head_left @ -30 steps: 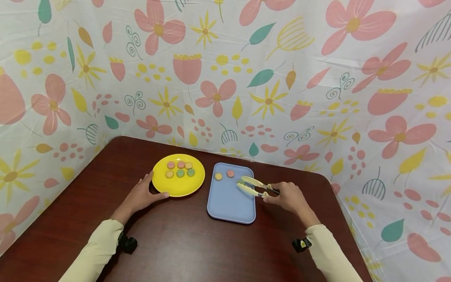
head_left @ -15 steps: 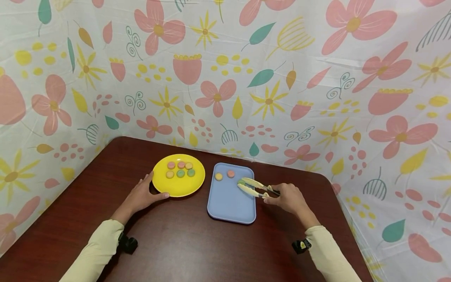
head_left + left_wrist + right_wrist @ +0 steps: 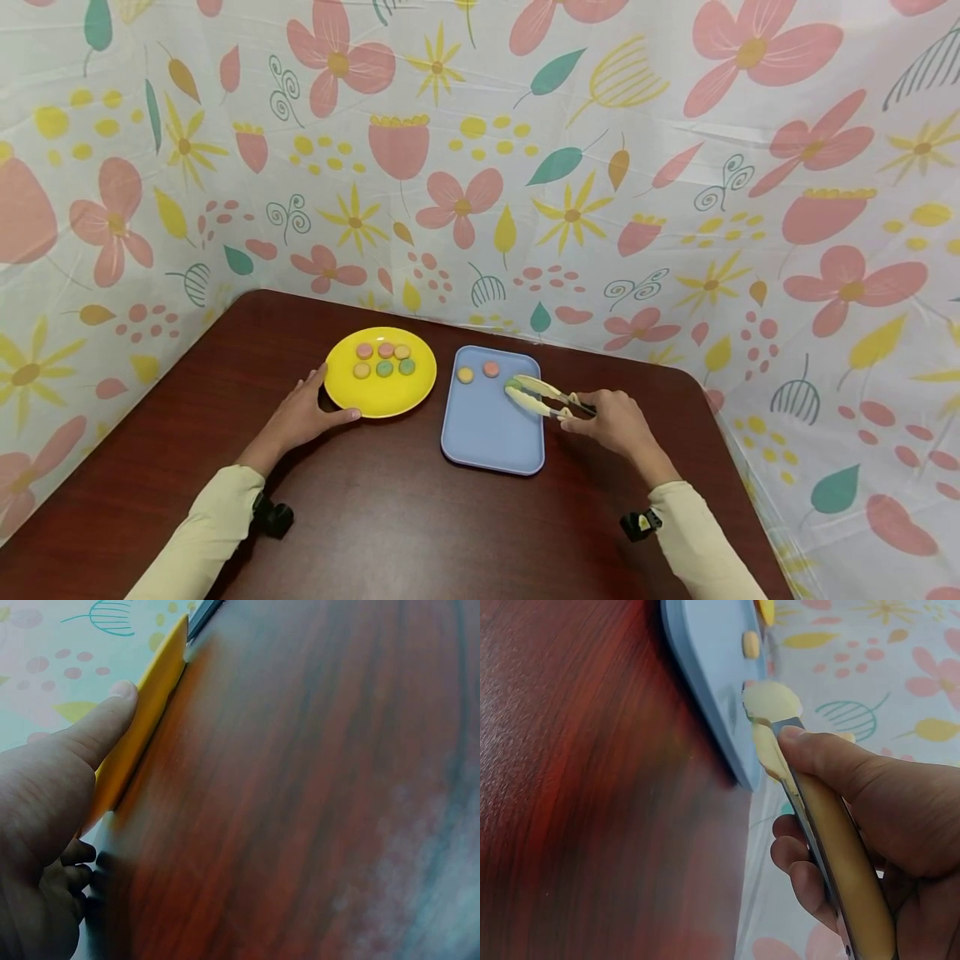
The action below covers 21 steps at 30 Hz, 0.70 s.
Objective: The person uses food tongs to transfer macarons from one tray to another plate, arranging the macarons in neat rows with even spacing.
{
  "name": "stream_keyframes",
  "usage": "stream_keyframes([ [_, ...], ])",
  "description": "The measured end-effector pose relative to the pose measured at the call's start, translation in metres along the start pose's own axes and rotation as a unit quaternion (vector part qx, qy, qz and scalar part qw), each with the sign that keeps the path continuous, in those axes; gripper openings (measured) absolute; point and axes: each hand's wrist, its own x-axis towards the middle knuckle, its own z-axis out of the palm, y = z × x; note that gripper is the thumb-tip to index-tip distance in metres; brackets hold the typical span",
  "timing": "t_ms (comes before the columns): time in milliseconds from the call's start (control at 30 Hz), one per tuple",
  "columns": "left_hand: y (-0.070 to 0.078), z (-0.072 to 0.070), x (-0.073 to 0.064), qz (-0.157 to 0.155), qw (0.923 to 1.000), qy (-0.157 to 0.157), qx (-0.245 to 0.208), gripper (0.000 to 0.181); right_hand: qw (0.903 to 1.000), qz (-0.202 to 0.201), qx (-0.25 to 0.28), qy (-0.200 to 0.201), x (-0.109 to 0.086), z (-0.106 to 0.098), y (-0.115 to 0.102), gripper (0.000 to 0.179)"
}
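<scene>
My right hand (image 3: 611, 419) grips kitchen tongs (image 3: 534, 406) with cream tips, its thumb on one arm and its curled fingers under the other. The tongs' tips reach over the right side of a blue tray (image 3: 491, 446), around a green macaron (image 3: 513, 384), partly hidden by them. A pink macaron (image 3: 491, 368) and a yellow macaron (image 3: 465, 376) lie on the tray's far end. My left hand (image 3: 298, 417) is spread at the near left rim of a yellow plate (image 3: 384, 402), with its thumb (image 3: 109, 724) laid along the rim. Several pink, yellow and green macarons (image 3: 385, 368) sit on that plate in two rows.
Both dishes stand near the back of a dark reddish-brown table (image 3: 390, 517). Flower-print cloth (image 3: 465, 208) hangs behind the table and along its sides. A small black camera (image 3: 273, 517) is strapped to the left wrist, another black camera (image 3: 640, 525) to the right.
The tongs' tips have drawn slightly closer together about the green macaron, which shows less now. The left hand and the plate have stayed put.
</scene>
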Motion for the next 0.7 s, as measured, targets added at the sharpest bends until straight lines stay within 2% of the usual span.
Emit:
stream_keyframes([
  [267,-0.001,0.001,0.001,0.001,1.0,0.002,-0.001,0.126,0.9998,-0.012,0.01,0.009,0.0,-0.004,-0.01,0.035],
  [567,-0.001,0.001,0.001,-0.005,1.0,-0.002,-0.001,0.127,0.9995,-0.028,0.007,0.014,0.006,-0.013,-0.027,0.037],
  [700,0.0,0.0,0.001,-0.005,1.0,-0.001,-0.003,0.127,0.999,-0.04,0.009,0.02,0.01,-0.016,-0.039,0.046],
])
